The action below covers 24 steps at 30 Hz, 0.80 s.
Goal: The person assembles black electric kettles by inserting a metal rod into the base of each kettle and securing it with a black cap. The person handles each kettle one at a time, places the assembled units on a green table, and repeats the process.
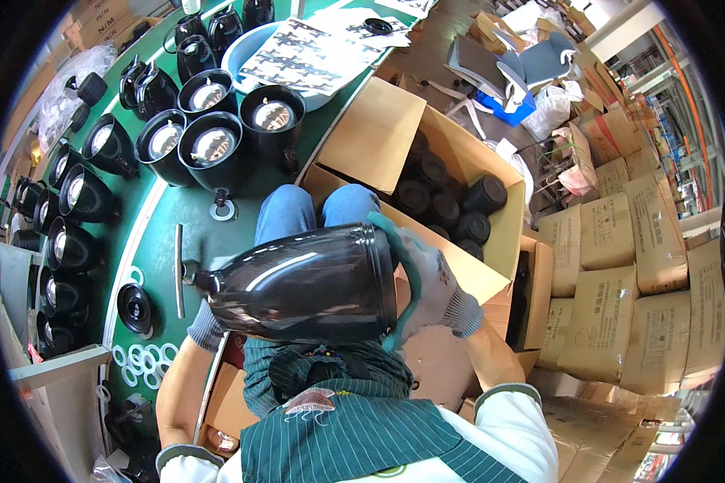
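A glossy black jug body (298,282) lies sideways across my lap, its narrow end to the left and its wide rim to the right. My right hand (427,278), in a grey and green glove, grips the wide end with thumb and fingers spread round the rim. At the narrow end my left hand (209,302) is gloved too; it is mostly hidden behind the jug and smeared, so its fingers do not show. A T-shaped metal tool (179,271) meets the narrow end, its bar standing upright beside that hand.
Several open black jugs (209,145) with silvery insides crowd the green table (157,241). White rings (145,360) and a black lid (135,308) lie at left. A carton (459,169) of black cylindrical parts stands ahead right. Stacked cartons (604,314) line the right side.
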Each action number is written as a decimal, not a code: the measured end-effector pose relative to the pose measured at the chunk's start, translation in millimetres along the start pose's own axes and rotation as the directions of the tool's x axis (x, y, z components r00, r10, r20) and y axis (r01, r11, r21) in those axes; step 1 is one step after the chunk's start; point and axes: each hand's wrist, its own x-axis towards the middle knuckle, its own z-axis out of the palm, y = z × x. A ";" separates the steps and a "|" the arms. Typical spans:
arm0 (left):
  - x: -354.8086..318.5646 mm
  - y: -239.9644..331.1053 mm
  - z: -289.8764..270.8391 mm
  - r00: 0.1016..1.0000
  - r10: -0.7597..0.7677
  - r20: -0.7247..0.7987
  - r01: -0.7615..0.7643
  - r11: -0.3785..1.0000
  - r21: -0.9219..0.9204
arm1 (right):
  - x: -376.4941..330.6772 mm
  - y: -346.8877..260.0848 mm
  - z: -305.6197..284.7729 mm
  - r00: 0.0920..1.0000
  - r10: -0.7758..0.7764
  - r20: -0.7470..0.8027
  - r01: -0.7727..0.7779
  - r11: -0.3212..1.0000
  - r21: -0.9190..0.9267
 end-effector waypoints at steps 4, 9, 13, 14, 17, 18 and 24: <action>17.4 84.4 8.9 0.834 0.551 0.044 -0.488 0.697 0.525 | 5.6 22.7 26.6 0.978 0.204 -0.046 -0.167 0.893 0.419; 15.8 70.9 3.5 0.637 0.762 0.118 -0.589 0.382 0.713 | 16.1 41.1 20.8 0.940 0.326 0.105 -0.341 0.859 0.383; 10.0 53.0 -1.6 0.711 0.703 -0.032 -0.516 0.551 0.656 | 15.9 -17.1 -2.4 0.951 0.295 0.088 -0.303 0.948 0.099; 12.3 51.3 0.7 0.713 0.700 -0.031 -0.526 0.563 0.637 | 21.5 -31.5 -8.4 0.943 0.326 0.062 -0.319 0.942 -0.104; 16.2 49.4 13.9 0.643 0.765 -0.041 -0.607 0.541 0.582 | 23.0 -21.8 21.2 0.965 0.201 -0.169 -0.136 0.934 0.331; 15.1 46.4 15.7 0.643 0.765 -0.033 -0.613 0.540 0.577 | 26.2 -23.9 27.3 0.962 0.196 -0.190 -0.097 0.896 0.432; 4.5 10.9 29.3 0.935 0.338 -0.108 -0.317 0.932 0.175 | 31.3 -44.1 36.7 0.870 -0.304 -0.389 0.365 0.927 0.092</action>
